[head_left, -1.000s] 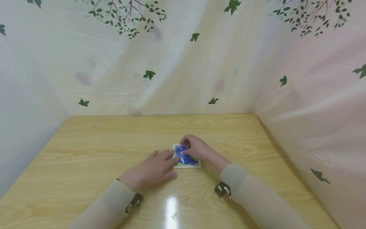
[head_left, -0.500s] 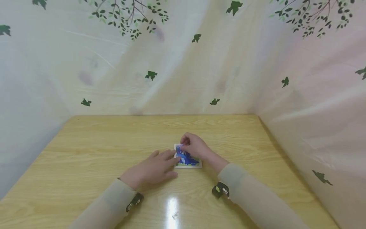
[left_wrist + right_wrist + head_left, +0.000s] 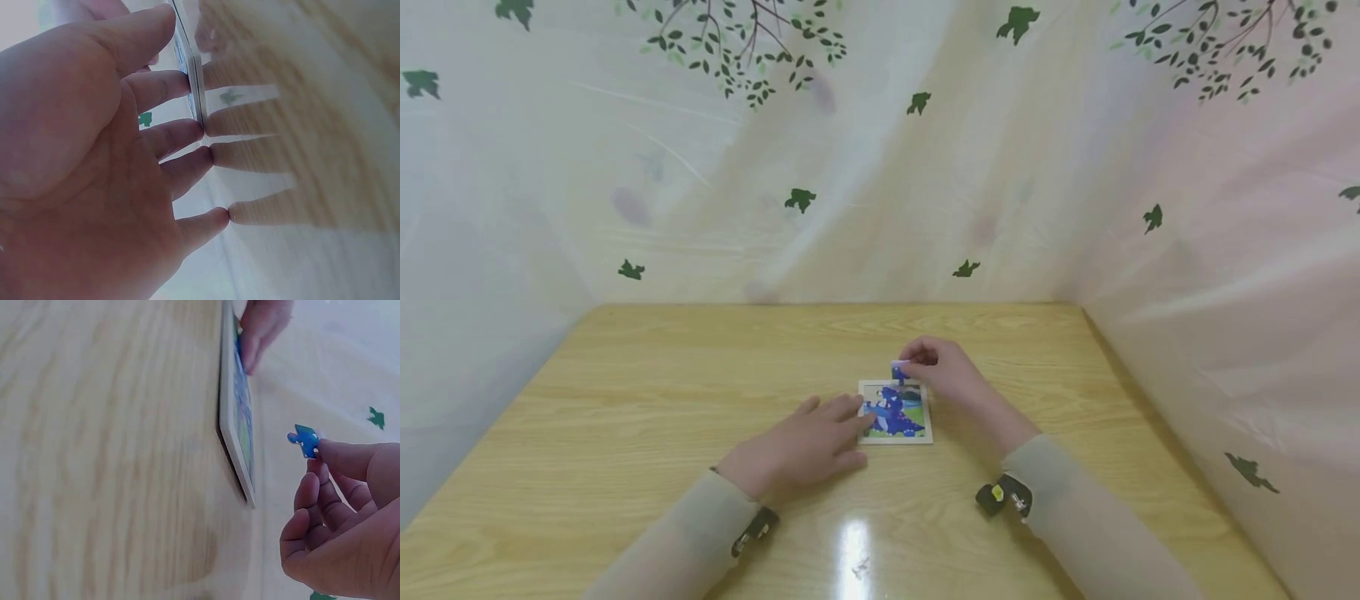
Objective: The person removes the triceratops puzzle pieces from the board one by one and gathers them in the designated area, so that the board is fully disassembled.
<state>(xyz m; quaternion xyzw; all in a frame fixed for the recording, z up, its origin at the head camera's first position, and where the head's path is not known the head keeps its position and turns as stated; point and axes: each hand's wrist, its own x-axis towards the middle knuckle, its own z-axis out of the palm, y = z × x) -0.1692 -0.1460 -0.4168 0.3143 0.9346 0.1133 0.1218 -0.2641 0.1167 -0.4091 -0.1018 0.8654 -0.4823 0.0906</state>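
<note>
A framed jigsaw puzzle (image 3: 912, 422) with a blue dinosaur picture lies flat at the middle of the table, its border white. Pale backing shows in its upper left corner. My right hand (image 3: 951, 372) pinches a small blue jigsaw piece (image 3: 898, 372) between thumb and forefinger, just over the far edge of the frame. In the right wrist view the piece (image 3: 305, 441) is tilted, with a knob sticking out. My left hand (image 3: 801, 440) lies with spread, straight fingers at the puzzle's left side, the fingertips on its border. Seen in the left wrist view, the little fingertip (image 3: 219, 216) touches the tabletop.
The glossy wooden table (image 3: 685, 358) stretches out on all sides of the puzzle. A pale curtain (image 3: 850, 167) printed with leaves hangs behind it and along both sides. Each wrist carries a small black camera (image 3: 990, 498) by the sleeve.
My right hand has lifted the jigsaw piece from the upper left of the puzzle and moved right and away, baring the backing there. The left hand stays in place.
</note>
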